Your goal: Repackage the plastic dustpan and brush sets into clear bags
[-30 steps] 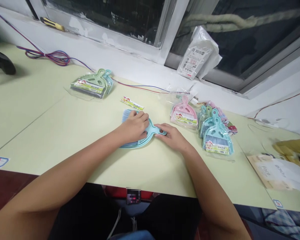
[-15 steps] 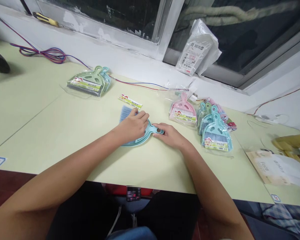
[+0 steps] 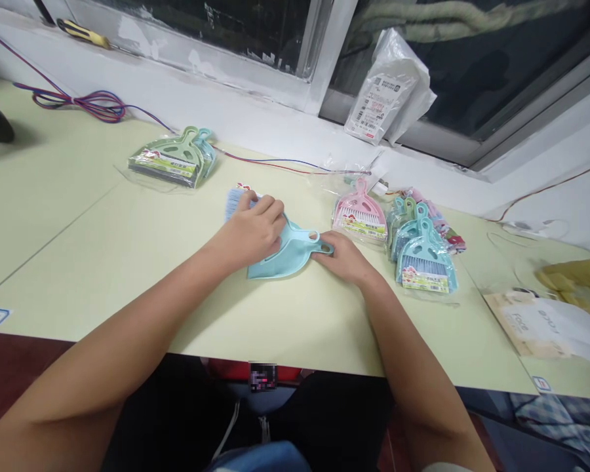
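My left hand (image 3: pixel 256 231) is closed over a light blue brush (image 3: pixel 233 202), gripping it from above. The bristles stick out to the far left of my fingers, and the brush's ringed handle end points right. Under the brush, partly covered by it and my left hand, is a light blue dustpan (image 3: pixel 281 263). My right hand (image 3: pixel 345 259) pinches the dustpan's handle at its right end. Just behind the bristles, a printed label card (image 3: pixel 243 187) shows only in part.
Bagged brush-and-dustpan sets stand around the table (image 3: pixel 128 262): a green set (image 3: pixel 170 157) back left, a pink set (image 3: pixel 360 206) and several blue ones (image 3: pixel 427 255) right. Coiled wire (image 3: pixel 98 106) lies back left. A paper bag (image 3: pixel 526 321) lies far right.
The brush has shifted up and left, off its place on the dustpan, with my left hand. The dustpan's handle and my right hand have moved slightly right. The label card is now mostly covered.
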Demonstrator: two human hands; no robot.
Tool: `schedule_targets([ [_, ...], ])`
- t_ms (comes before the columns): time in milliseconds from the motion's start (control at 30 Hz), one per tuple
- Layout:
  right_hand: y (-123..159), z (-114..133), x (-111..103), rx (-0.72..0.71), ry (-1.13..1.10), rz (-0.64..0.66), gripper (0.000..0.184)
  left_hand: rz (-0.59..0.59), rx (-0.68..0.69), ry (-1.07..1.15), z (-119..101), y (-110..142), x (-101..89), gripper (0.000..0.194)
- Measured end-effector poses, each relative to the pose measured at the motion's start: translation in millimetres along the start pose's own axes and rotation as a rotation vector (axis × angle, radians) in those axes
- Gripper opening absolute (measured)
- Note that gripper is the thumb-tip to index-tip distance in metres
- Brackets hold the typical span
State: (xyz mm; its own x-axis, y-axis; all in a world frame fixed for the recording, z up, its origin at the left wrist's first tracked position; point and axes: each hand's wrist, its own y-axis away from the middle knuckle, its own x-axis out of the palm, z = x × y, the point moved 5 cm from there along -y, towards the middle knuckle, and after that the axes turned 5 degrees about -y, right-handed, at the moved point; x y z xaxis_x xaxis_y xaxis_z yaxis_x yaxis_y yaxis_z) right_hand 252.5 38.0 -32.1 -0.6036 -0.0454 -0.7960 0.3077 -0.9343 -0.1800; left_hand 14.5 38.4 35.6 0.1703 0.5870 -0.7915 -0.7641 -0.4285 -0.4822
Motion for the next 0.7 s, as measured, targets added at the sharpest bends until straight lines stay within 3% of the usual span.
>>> schedule_targets([
  [200, 10, -25, -23, 0.064, 0.268, -0.194, 0.053, -0.02, -0.167, 0.055, 22, 6, 12.8, 0.022],
  [367, 14, 1, -32, -0.033, 0.272, -0.382, 0.047, -0.006, -0.304, 0.141, 30, 10, 26.5, 0.019],
  [433, 11, 18, -23, -0.111, 0.184, -0.333, 0.039, -0.003, -0.328, 0.14, 30, 9, 27.1, 0.019],
  [533, 8, 34, -2, -0.147, 0.131, -0.144, 0.027, -0.006, -0.345, 0.112, 29, 9, 24.9, 0.019],
  [700, 9, 27, 5, -0.016, 0.17, 0.045, 0.022, -0.029, -0.368, 0.118, 31, 9, 24.7, 0.017],
])
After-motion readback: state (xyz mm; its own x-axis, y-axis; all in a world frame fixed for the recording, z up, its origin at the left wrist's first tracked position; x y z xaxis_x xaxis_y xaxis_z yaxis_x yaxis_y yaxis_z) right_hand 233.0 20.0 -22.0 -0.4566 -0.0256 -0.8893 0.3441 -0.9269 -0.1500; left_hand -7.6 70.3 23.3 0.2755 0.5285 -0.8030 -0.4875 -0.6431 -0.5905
